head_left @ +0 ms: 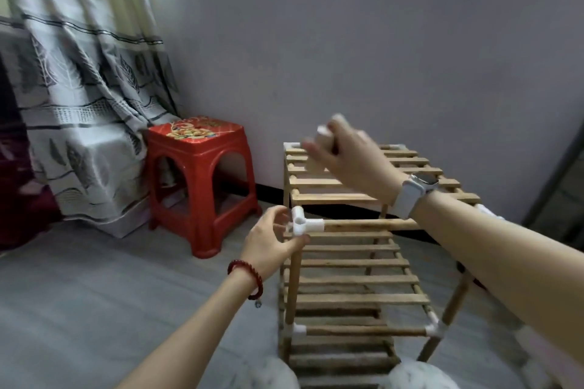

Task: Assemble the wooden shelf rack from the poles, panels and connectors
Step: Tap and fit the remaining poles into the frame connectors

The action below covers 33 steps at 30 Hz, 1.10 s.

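Left hand [271, 240] pinches a white connector [300, 224] on the wooden rack [354, 278]; blurred right hand [341, 148] has its grip closed around a pole piece [319, 153], partly hidden.

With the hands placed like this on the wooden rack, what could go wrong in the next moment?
1. The right hand grips a short wooden pole with a white cap; it is blurred, so it may miss its socket.
2. The left hand only pinches the white plastic corner connector, which could twist or slip off.
3. The upper slatted wooden panel looks tilted and might slide.
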{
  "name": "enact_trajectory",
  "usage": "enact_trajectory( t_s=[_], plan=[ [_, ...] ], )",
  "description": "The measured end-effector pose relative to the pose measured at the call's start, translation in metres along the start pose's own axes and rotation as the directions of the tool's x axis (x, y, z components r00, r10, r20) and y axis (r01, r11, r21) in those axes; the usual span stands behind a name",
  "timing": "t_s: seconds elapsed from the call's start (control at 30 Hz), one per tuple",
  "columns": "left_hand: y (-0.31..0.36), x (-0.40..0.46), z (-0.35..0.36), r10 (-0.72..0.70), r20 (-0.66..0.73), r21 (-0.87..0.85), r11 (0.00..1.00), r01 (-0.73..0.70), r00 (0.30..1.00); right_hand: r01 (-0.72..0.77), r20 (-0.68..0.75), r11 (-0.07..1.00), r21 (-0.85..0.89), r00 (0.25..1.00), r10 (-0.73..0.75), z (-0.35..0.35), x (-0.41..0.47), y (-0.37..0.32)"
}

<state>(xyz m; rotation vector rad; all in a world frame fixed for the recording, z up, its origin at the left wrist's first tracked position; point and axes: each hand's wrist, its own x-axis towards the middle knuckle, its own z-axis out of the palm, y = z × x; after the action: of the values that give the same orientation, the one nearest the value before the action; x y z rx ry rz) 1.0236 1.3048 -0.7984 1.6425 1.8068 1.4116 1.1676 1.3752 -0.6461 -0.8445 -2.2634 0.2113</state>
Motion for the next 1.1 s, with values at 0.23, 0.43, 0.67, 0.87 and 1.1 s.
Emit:
enact_trajectory(
  t_s=[0.23,0.43,0.67,0.87,1.1],
  plan=[
    [0.003,-0.007,0.001,0.014,0.001,-0.029,0.999,-0.014,1.000,-0.003,0.201,0.966,-0.259,0.978,0.057,0.061,-0.045,-0.011],
    [0.001,-0.005,-0.007,0.060,-0.034,0.119,0.991,-0.055,0.998,0.052,-0.096,0.992,-0.117,0.993,-0.064,0.040,-0.022,-0.007],
    [0.029,-0.007,-0.018,0.229,-0.197,0.378,0.915,-0.142,0.953,-0.064,-0.062,0.998,-0.024,0.996,0.062,-0.002,-0.037,0.038],
    [0.113,0.023,0.074,0.426,0.134,0.460,0.773,-0.437,0.895,-0.347,0.077,0.828,-0.441,0.904,0.420,-0.102,-0.064,0.127],
    [0.150,0.029,0.195,0.470,0.183,0.514,0.703,-0.491,0.864,-0.381,-0.569,0.923,-0.048,0.770,0.289,-0.164,-0.087,0.169]
  ],
)
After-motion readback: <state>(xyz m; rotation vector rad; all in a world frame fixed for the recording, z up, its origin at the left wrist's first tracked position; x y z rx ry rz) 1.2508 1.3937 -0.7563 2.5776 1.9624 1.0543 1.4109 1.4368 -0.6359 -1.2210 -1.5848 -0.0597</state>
